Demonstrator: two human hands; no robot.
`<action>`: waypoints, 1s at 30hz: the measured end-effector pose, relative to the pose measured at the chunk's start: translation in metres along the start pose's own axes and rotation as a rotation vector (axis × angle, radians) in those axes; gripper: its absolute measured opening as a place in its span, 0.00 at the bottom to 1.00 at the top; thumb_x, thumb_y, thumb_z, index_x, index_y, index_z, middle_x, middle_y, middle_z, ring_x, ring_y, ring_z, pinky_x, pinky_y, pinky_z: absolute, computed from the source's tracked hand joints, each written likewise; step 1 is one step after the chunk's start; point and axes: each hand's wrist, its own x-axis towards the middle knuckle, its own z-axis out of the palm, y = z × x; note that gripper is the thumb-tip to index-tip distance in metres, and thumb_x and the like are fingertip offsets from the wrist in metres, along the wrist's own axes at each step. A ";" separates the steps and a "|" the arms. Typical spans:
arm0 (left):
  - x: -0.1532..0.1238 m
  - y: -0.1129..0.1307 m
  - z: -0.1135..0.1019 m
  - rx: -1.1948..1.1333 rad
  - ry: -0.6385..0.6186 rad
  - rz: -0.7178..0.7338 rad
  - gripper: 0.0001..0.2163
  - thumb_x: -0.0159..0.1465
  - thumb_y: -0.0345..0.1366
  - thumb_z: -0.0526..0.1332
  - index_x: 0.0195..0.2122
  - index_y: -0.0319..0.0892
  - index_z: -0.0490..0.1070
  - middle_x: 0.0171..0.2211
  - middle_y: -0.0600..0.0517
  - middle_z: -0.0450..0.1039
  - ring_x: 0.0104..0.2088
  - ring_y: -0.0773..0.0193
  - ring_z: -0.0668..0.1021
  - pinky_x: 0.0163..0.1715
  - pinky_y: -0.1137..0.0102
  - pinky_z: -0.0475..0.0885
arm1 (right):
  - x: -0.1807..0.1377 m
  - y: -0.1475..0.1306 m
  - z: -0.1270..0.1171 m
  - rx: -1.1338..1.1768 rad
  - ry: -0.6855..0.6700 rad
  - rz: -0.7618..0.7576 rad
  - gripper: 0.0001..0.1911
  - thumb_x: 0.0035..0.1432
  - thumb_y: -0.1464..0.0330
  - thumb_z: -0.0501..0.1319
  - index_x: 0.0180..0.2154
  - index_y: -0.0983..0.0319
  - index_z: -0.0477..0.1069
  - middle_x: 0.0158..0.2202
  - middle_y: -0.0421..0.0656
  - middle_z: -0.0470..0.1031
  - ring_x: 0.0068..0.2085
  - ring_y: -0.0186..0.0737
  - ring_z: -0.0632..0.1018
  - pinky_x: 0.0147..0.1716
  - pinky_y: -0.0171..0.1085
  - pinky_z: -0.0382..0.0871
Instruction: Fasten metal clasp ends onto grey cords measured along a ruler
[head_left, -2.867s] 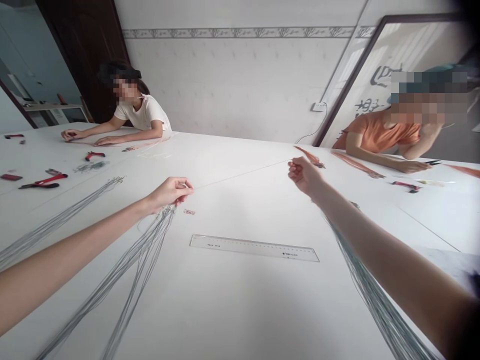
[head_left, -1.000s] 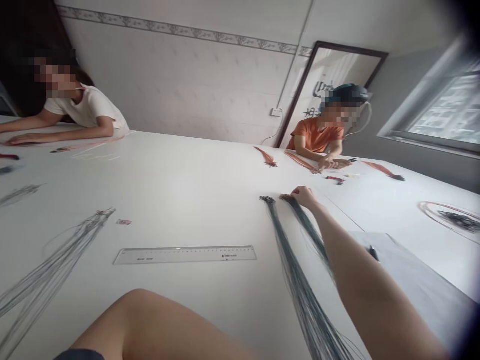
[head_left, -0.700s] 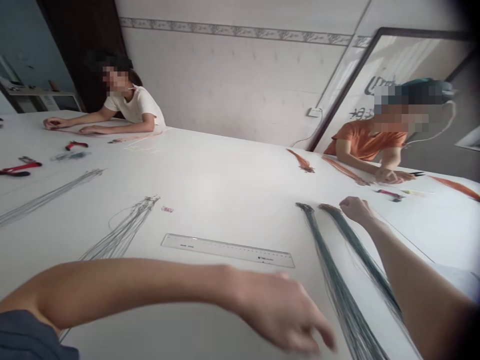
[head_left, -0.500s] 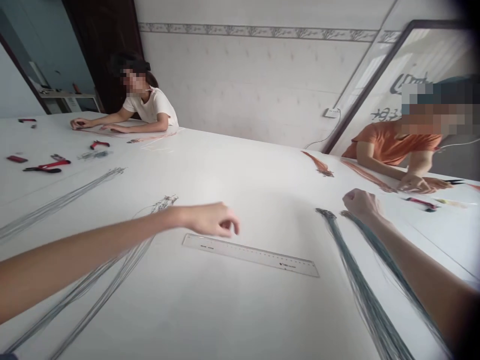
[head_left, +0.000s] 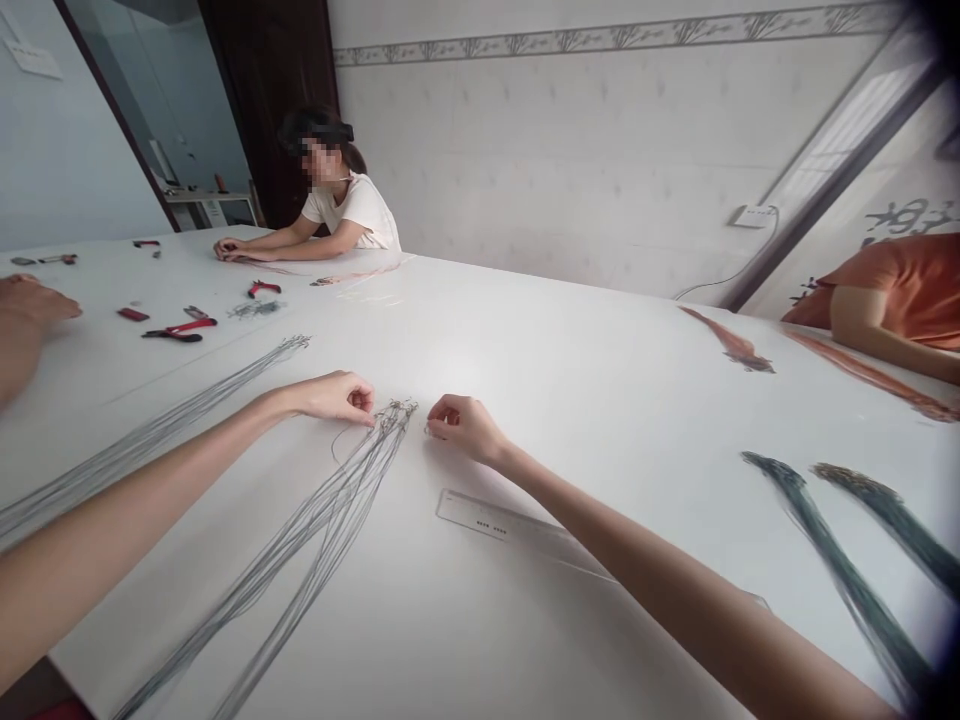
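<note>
**anon1:** Both hands are working on the table, what are they gripping?

**anon2:** Left hand is pinching the wires at their top end. Right hand is curling nearly closed just beside them, can't tell if it's holding anything.

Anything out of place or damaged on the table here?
Nothing spilled or damaged. A single strand loops loose from the grey wire bundle below the left hand, while the rest lie straight. The clear ruler sits partly under the right forearm.
</note>
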 end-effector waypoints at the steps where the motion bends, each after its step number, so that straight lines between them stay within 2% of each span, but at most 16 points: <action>1: 0.000 -0.002 0.003 -0.008 0.017 -0.003 0.12 0.64 0.39 0.56 0.44 0.36 0.67 0.41 0.48 0.69 0.38 0.62 0.74 0.38 0.64 0.73 | 0.004 -0.004 0.008 0.023 -0.014 -0.011 0.05 0.49 0.74 0.56 0.28 0.65 0.71 0.26 0.41 0.72 0.26 0.31 0.69 0.25 0.29 0.61; 4: 0.004 -0.004 0.012 -0.045 0.081 0.014 0.12 0.64 0.40 0.56 0.43 0.35 0.67 0.39 0.49 0.70 0.37 0.63 0.74 0.36 0.65 0.73 | 0.015 -0.008 0.024 0.068 -0.021 -0.023 0.05 0.48 0.73 0.57 0.29 0.65 0.71 0.26 0.40 0.70 0.26 0.30 0.67 0.25 0.29 0.59; 6: 0.008 -0.003 0.019 -0.081 0.144 0.040 0.11 0.64 0.40 0.57 0.39 0.35 0.68 0.35 0.51 0.69 0.33 0.65 0.74 0.33 0.68 0.72 | 0.019 -0.008 0.029 0.087 -0.021 -0.020 0.05 0.48 0.71 0.58 0.29 0.65 0.71 0.25 0.39 0.69 0.26 0.30 0.66 0.25 0.30 0.59; 9: 0.015 -0.002 0.026 -0.147 0.265 0.084 0.10 0.62 0.39 0.58 0.30 0.36 0.67 0.24 0.56 0.63 0.25 0.70 0.68 0.25 0.74 0.64 | 0.021 -0.009 0.033 0.098 -0.030 -0.011 0.05 0.48 0.70 0.59 0.28 0.64 0.71 0.24 0.37 0.67 0.26 0.30 0.65 0.25 0.30 0.57; 12: 0.022 -0.001 0.031 -0.212 0.373 0.121 0.10 0.59 0.38 0.59 0.25 0.38 0.65 0.21 0.57 0.58 0.23 0.71 0.63 0.23 0.75 0.57 | 0.022 -0.010 0.035 0.089 -0.031 -0.002 0.03 0.46 0.72 0.59 0.27 0.64 0.70 0.22 0.37 0.65 0.25 0.30 0.64 0.25 0.31 0.56; 17: 0.032 -0.001 0.038 -0.294 0.460 0.125 0.11 0.59 0.42 0.55 0.25 0.39 0.67 0.21 0.56 0.61 0.23 0.70 0.62 0.23 0.74 0.56 | 0.021 -0.009 0.031 0.111 -0.025 -0.006 0.05 0.47 0.76 0.56 0.26 0.64 0.69 0.22 0.36 0.64 0.24 0.29 0.63 0.26 0.31 0.55; 23: 0.039 -0.008 0.038 -0.365 0.588 0.033 0.10 0.58 0.41 0.57 0.29 0.39 0.68 0.25 0.54 0.66 0.27 0.68 0.68 0.28 0.73 0.62 | 0.020 -0.007 0.026 0.137 0.010 0.009 0.06 0.48 0.76 0.54 0.26 0.65 0.69 0.22 0.37 0.65 0.24 0.30 0.63 0.26 0.31 0.56; 26: 0.041 -0.010 0.033 -0.367 0.558 -0.018 0.09 0.60 0.39 0.59 0.33 0.37 0.69 0.27 0.54 0.68 0.29 0.67 0.70 0.31 0.72 0.66 | 0.018 -0.009 0.025 0.134 0.019 0.019 0.05 0.48 0.74 0.54 0.27 0.65 0.69 0.22 0.36 0.64 0.24 0.30 0.62 0.25 0.31 0.55; 30: 0.041 -0.007 0.029 -0.357 0.453 -0.041 0.12 0.64 0.39 0.57 0.42 0.36 0.67 0.39 0.49 0.70 0.37 0.63 0.74 0.37 0.64 0.72 | 0.018 -0.010 0.024 0.124 -0.007 0.004 0.04 0.46 0.73 0.57 0.29 0.64 0.68 0.21 0.35 0.62 0.24 0.30 0.62 0.24 0.31 0.55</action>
